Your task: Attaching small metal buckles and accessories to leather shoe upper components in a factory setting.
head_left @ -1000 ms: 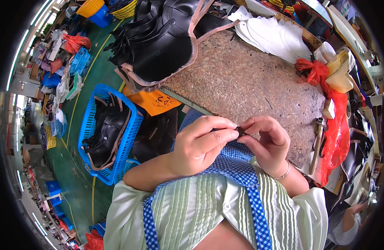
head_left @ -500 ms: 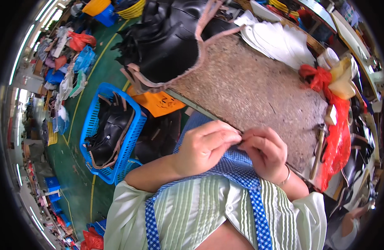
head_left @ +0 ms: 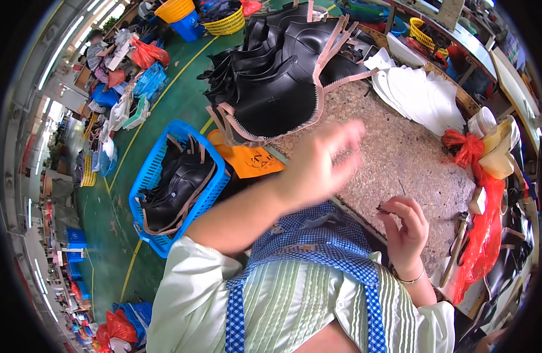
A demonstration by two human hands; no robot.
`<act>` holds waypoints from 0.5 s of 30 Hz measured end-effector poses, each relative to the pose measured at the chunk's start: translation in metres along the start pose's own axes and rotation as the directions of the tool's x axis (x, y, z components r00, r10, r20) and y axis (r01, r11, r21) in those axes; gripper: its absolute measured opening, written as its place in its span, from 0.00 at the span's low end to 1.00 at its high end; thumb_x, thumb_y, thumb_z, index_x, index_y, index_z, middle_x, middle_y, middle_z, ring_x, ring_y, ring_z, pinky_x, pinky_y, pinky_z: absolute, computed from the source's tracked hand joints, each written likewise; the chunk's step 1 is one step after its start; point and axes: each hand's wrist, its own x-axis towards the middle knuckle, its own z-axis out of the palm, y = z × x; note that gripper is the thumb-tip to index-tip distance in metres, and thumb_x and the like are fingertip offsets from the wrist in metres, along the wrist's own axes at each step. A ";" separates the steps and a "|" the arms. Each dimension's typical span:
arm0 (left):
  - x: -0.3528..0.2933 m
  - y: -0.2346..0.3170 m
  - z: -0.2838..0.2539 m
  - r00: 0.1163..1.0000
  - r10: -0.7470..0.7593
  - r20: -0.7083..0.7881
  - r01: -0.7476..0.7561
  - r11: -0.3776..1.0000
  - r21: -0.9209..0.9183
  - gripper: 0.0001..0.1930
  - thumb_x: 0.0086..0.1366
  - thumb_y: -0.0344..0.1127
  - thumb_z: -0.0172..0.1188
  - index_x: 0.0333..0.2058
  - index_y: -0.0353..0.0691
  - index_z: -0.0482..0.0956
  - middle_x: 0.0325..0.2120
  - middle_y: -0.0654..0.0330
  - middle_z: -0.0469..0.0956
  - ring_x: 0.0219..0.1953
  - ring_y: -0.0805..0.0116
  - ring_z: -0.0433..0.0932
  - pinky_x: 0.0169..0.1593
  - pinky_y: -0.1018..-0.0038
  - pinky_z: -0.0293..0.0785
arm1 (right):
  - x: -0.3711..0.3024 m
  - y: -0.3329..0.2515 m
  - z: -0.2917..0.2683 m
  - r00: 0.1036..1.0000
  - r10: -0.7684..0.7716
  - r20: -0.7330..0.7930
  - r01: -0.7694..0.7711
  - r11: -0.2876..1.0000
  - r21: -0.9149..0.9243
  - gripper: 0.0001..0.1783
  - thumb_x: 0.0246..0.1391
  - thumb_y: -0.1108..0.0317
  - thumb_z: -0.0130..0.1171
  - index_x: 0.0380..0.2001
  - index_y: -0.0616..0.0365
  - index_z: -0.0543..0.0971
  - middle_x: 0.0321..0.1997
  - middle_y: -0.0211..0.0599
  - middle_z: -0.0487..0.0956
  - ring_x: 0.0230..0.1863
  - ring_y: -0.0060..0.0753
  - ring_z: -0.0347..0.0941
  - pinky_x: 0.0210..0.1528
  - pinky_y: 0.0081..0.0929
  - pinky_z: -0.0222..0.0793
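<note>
Bright even light; left hand [head_left: 318, 162] motion-blurred; fisheye-bent, dark rim.

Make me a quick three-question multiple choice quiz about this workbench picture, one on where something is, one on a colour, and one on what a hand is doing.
1. Where does the pile of black cut pieces lie?
A. on the far left part of the bench
B. inside the orange basket
C. on the person's lap

2. What colour is the floor crate that holds dark pieces?
A. red
B. blue
C. white

3. What is the left hand doing?
A. pressed flat on the bench
B. gripping a hammer
C. raised above the bench, blurred, holding nothing visible

Answers:
1 A, the pile sits on the speckled bench at its far left end.
2 B, its lattice walls are bright blue.
3 C, it hangs in the air while the right hand pinches something small at the bench edge.
</note>
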 end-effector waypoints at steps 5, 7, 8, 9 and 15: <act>0.088 -0.118 -0.057 0.926 0.058 -0.374 0.271 0.587 0.763 0.15 0.58 0.39 0.65 0.38 0.35 0.76 0.37 0.50 0.78 0.42 0.48 0.78 0.44 0.57 0.74 | -0.006 0.004 -0.004 0.988 0.146 0.058 -0.151 0.984 0.090 0.12 0.43 0.88 0.61 0.34 0.65 0.80 0.37 0.43 0.81 0.38 0.39 0.81 0.42 0.28 0.76; 0.094 -0.134 -0.067 0.866 -0.329 -0.375 0.469 0.279 0.838 0.18 0.60 0.49 0.64 0.40 0.40 0.80 0.41 0.55 0.80 0.47 0.55 0.78 0.51 0.53 0.69 | -0.006 0.001 -0.007 0.988 0.107 0.110 -0.114 0.992 0.056 0.11 0.43 0.86 0.64 0.33 0.64 0.81 0.38 0.42 0.82 0.40 0.39 0.81 0.42 0.28 0.77; 0.091 -0.144 -0.067 0.845 -0.376 -0.380 0.475 0.205 0.856 0.16 0.61 0.49 0.63 0.37 0.41 0.83 0.41 0.58 0.81 0.47 0.57 0.78 0.52 0.55 0.67 | -0.010 0.003 -0.008 0.985 0.117 0.125 -0.126 0.990 0.068 0.11 0.42 0.84 0.66 0.33 0.63 0.81 0.38 0.42 0.83 0.40 0.39 0.82 0.42 0.29 0.77; 0.093 -0.144 -0.065 0.841 -0.424 -0.336 0.448 0.197 0.872 0.15 0.61 0.49 0.63 0.35 0.43 0.84 0.39 0.59 0.82 0.46 0.58 0.78 0.51 0.56 0.66 | -0.013 0.005 -0.010 0.986 0.120 0.114 -0.128 0.990 0.063 0.11 0.42 0.84 0.66 0.33 0.63 0.81 0.38 0.42 0.83 0.40 0.39 0.82 0.42 0.29 0.77; 0.085 -0.109 -0.081 0.989 -0.134 -0.061 0.125 0.549 0.827 0.12 0.57 0.44 0.66 0.34 0.43 0.81 0.33 0.56 0.81 0.38 0.53 0.80 0.39 0.60 0.72 | -0.013 0.002 -0.017 0.990 0.078 0.117 -0.079 0.997 0.004 0.11 0.42 0.84 0.67 0.32 0.62 0.82 0.39 0.40 0.81 0.39 0.38 0.80 0.41 0.28 0.77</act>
